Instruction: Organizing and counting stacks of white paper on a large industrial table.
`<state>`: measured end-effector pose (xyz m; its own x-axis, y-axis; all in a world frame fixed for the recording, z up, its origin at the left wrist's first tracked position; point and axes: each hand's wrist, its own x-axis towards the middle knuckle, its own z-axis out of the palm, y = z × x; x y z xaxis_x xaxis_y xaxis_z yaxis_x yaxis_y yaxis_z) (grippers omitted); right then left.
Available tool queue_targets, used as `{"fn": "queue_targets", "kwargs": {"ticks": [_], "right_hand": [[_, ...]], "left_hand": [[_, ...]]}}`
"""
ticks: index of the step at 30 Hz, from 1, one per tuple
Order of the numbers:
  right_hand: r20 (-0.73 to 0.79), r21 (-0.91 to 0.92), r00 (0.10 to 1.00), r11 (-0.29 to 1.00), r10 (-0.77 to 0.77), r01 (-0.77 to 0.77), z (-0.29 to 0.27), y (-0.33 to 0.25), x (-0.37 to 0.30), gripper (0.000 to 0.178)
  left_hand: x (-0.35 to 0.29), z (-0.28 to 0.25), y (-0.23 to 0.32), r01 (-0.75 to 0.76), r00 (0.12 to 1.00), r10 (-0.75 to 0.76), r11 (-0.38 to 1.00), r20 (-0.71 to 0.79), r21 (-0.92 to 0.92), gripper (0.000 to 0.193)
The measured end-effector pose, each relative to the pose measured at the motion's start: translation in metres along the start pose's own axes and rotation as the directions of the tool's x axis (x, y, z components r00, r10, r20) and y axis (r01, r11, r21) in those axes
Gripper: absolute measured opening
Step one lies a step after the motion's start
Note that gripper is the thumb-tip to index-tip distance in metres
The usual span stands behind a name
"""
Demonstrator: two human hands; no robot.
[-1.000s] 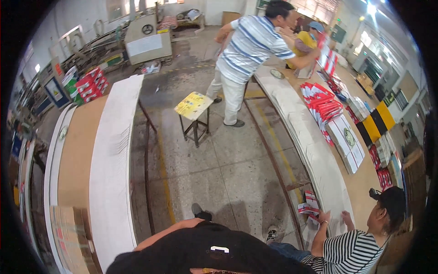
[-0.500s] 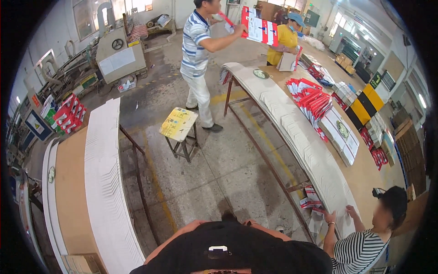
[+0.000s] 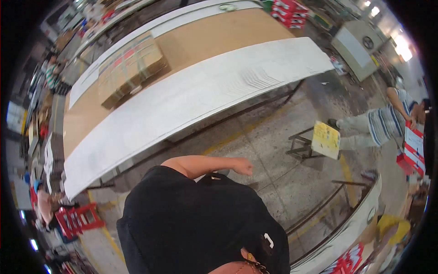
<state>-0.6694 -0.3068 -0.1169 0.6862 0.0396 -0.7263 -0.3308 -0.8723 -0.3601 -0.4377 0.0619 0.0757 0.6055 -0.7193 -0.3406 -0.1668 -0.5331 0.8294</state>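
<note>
One hand [image 3: 243, 167], your left, looks curled closed with nothing visible in it, near but apart from the white sheets [image 3: 196, 101] on the worktop [image 3: 219, 34]; your right hand is out of view; you seem between handlings, and touching the sheets would call for reaching out.

a carton [image 3: 132, 68] lies on the left part of the desk [image 3: 219, 34] ahead; rightward, a stool [image 3: 325, 139] stands on the floor [image 3: 273, 176] beside a co-worker [image 3: 388, 122].
</note>
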Motion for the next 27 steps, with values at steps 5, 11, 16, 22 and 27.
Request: {"fn": "queue_targets", "kwargs": {"ticks": [5, 11, 16, 22, 27], "right_hand": [[0.091, -0.278, 0.985, 0.946, -0.146, 0.166, -0.041, -0.008, 0.023, 0.019], [0.17, -0.619, 0.889, 0.656, -0.425, 0.432, -0.077, -0.073, 0.065, 0.019], [0.096, -0.096, 0.98, 0.979, -0.172, 0.182, -0.076, -0.153, 0.107, 0.028], [0.048, -0.174, 0.943, 0.927, -0.33, 0.333, -0.078, -0.277, 0.1, 0.026], [-0.311, -0.337, 0.696, 0.76, -0.647, 0.556, -0.142, -0.37, 0.11, 0.03]], "left_hand": [[-0.074, -0.003, -0.052, 0.283, 0.911, -0.247, 0.957, -0.329, 0.064, 0.049], [-0.156, 0.002, -0.086, 0.474, 0.619, -0.51, 0.849, -0.597, -0.234, 0.05], [-0.18, 0.01, -0.101, 0.487, 0.549, -0.564, 0.816, -0.617, -0.312, 0.048], [-0.166, -0.015, -0.109, 0.288, 0.646, -0.415, 0.91, -0.641, -0.3, 0.044], [-0.137, -0.061, -0.109, 0.062, 0.651, -0.437, 0.845, -0.621, -0.531, 0.039]]}}
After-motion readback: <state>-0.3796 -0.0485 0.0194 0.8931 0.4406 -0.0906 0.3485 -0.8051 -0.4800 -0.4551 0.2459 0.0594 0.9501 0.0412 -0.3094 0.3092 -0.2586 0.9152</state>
